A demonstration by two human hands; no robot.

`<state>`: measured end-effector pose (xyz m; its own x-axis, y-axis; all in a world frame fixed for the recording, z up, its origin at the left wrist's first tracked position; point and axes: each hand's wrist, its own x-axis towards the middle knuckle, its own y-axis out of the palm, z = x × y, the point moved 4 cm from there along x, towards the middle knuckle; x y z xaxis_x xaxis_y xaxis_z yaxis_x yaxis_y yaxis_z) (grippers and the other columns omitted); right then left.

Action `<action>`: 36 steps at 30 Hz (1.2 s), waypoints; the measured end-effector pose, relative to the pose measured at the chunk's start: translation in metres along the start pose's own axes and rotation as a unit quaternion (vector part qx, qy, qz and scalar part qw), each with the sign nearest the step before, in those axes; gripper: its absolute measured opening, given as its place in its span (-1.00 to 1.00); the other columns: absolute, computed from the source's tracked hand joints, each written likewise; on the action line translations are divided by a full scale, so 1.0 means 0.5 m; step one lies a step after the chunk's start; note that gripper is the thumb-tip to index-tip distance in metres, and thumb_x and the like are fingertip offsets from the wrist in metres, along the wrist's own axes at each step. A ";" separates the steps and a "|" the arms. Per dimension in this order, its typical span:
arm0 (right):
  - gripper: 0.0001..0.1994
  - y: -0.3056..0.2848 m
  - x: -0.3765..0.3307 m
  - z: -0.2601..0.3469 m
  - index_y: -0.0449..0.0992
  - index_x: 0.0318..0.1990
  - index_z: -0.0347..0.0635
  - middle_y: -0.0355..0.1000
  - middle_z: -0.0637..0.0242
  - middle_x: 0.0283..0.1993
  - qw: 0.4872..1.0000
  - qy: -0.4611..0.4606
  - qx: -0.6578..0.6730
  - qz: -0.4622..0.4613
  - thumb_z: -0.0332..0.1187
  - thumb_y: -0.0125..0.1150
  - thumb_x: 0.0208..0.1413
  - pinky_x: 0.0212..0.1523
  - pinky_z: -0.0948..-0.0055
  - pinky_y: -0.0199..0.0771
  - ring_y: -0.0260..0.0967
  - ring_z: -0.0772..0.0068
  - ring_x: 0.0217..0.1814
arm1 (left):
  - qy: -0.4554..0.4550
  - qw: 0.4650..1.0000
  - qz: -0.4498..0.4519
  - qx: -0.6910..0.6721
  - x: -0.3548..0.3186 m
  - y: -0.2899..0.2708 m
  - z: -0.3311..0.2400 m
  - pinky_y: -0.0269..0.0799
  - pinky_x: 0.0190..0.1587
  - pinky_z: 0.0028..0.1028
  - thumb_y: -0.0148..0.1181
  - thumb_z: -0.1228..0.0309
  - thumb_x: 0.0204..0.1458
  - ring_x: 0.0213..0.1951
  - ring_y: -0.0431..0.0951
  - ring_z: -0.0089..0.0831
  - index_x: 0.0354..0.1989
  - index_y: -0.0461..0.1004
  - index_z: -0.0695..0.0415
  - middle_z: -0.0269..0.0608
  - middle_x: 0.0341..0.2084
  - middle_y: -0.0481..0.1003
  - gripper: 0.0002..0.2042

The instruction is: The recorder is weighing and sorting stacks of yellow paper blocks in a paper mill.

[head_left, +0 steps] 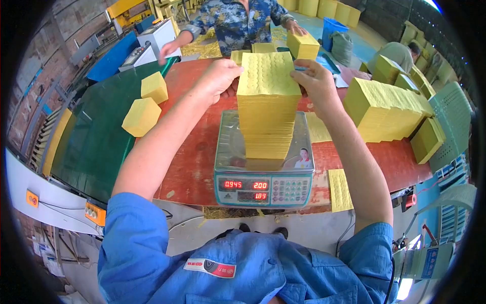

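A tall stack of yellow paper sheets (268, 119) stands on the pan of a digital weighing scale (220, 152). Rows of scalloped marks cover its top sheet. My left hand (221, 80) grips the stack's upper left edge, thumb against the paper and the other fingers curled. At the upper right edge, my right hand (315, 81) pinches the paper between thumb and fingers. Part of the fingers of both hands is hidden behind the stack. Red digits glow on the scale's front display (246, 190), beside its keypad.
More yellow stacks (385, 111) stand on the red table (190, 169) at right. Two yellow bundles (142, 116) lie left, by a green conveyor belt (93, 131). Across the table, a co-worker (233, 25) rests one hand on a yellow block (302, 46). Another person (397, 54) bends at far right.
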<state>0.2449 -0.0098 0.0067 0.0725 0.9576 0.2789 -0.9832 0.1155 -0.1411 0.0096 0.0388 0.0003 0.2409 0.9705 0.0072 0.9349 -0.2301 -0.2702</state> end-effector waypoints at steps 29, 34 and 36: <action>-0.72 -0.070 -0.332 -0.074 0.39 0.07 -0.39 0.10 0.46 -0.56 0.955 0.059 0.283 -0.062 -0.47 -0.07 0.26 -0.63 0.61 -0.06 -0.03 0.64 -0.60 | 0.048 0.970 -0.182 -0.155 -0.283 -0.058 0.132 0.07 -0.71 -0.65 0.04 0.27 0.24 -0.75 0.23 -0.69 -0.43 0.38 0.05 -0.41 -0.75 0.33 -0.79; -0.73 -0.061 -0.388 -0.098 0.40 0.06 -0.37 0.05 0.48 -0.57 0.943 0.087 0.320 -0.044 -0.46 -0.06 0.26 -0.64 0.63 -0.09 -0.06 0.66 -0.62 | 0.012 0.953 -0.219 -0.208 -0.353 -0.039 0.168 0.06 -0.71 -0.64 0.04 0.30 0.24 -0.73 0.23 -0.68 -0.43 0.39 0.07 -0.39 -0.73 0.34 -0.80; -0.75 -0.037 -0.406 -0.098 0.40 0.04 -0.36 0.18 0.44 -0.56 0.928 0.110 0.356 0.009 -0.47 -0.06 0.28 -0.61 0.64 0.07 0.06 0.66 -0.59 | 0.020 0.952 -0.211 -0.223 -0.378 -0.001 0.164 0.06 -0.71 -0.64 0.03 0.31 0.24 -0.74 0.22 -0.68 -0.43 0.39 0.08 -0.38 -0.73 0.34 -0.80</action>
<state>0.2567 -0.1936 -0.0941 0.0099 0.9974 0.0716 -0.8399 -0.0306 0.5418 -0.0579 -0.1384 -0.0801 -0.1789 0.9819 0.0630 0.9661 0.1632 0.2000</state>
